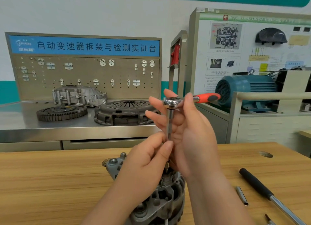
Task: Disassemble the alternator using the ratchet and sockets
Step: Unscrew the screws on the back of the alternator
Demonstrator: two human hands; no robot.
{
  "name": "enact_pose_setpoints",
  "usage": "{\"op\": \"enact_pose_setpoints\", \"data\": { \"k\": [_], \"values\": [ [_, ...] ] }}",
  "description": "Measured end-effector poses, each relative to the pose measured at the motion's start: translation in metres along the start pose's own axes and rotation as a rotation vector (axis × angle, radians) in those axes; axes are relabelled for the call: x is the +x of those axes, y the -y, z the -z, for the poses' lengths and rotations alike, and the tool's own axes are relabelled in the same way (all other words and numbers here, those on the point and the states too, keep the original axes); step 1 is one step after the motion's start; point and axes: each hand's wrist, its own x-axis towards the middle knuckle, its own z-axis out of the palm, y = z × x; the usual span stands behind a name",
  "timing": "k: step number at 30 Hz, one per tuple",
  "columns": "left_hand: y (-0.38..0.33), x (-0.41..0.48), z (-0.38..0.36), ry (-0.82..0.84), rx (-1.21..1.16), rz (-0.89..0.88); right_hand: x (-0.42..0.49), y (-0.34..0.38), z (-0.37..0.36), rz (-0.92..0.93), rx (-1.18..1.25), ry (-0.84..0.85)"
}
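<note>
A grey alternator (pixel 159 196) sits on the wooden table (pixel 50 182) near the bottom centre, partly hidden by my forearms. Above it stands a ratchet (pixel 171 101) with an orange and black handle (pixel 207 97) pointing right, and a long extension bar (pixel 170 124) running down toward the alternator. My right hand (pixel 188 132) holds the ratchet head, thumb and fingers around it. My left hand (pixel 151 159) pinches the lower end of the extension bar. A small brass-coloured socket or bolt (pixel 167 166) shows just below my left fingers.
On the table at the right lie a long black-handled breaker bar (pixel 257 184) and a short steel extension (pixel 242 195). Behind stands a steel bench with a clutch pressure plate (pixel 121 112), a flywheel (pixel 61 112) and a housing (pixel 79 95). A blue motor (pixel 244 88) is at the right.
</note>
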Motion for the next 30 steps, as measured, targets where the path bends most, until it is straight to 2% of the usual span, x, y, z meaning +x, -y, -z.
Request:
{"op": "enact_pose_setpoints", "data": {
  "k": [5,7,12,14,20,26,30],
  "values": [
    [0.0029,0.0043,-0.0019,-0.050,-0.028,0.037,0.0001,-0.0021,-0.0005,0.199,-0.175,0.017],
    [0.0028,0.0041,-0.0025,-0.050,-0.057,0.050,0.0004,-0.0012,-0.0003,0.165,-0.167,0.036],
    [0.0003,0.0011,-0.0007,-0.021,-0.105,0.016,-0.0002,0.0032,-0.0009,-0.064,-0.021,0.033],
    [0.0001,0.0007,0.0000,-0.011,-0.070,-0.021,-0.0001,0.0016,-0.0010,-0.041,-0.027,0.017],
    [0.0030,0.0034,-0.0024,-0.075,-0.071,0.027,0.0000,-0.0049,-0.0011,0.216,-0.150,0.014],
    [-0.0014,0.0005,-0.0014,-0.019,-0.118,0.041,-0.0009,-0.0018,-0.0002,0.020,-0.056,0.001],
    [0.0022,0.0013,-0.0014,-0.025,-0.077,0.019,0.0004,-0.0034,0.0004,0.089,-0.112,-0.003]
  ]
}}
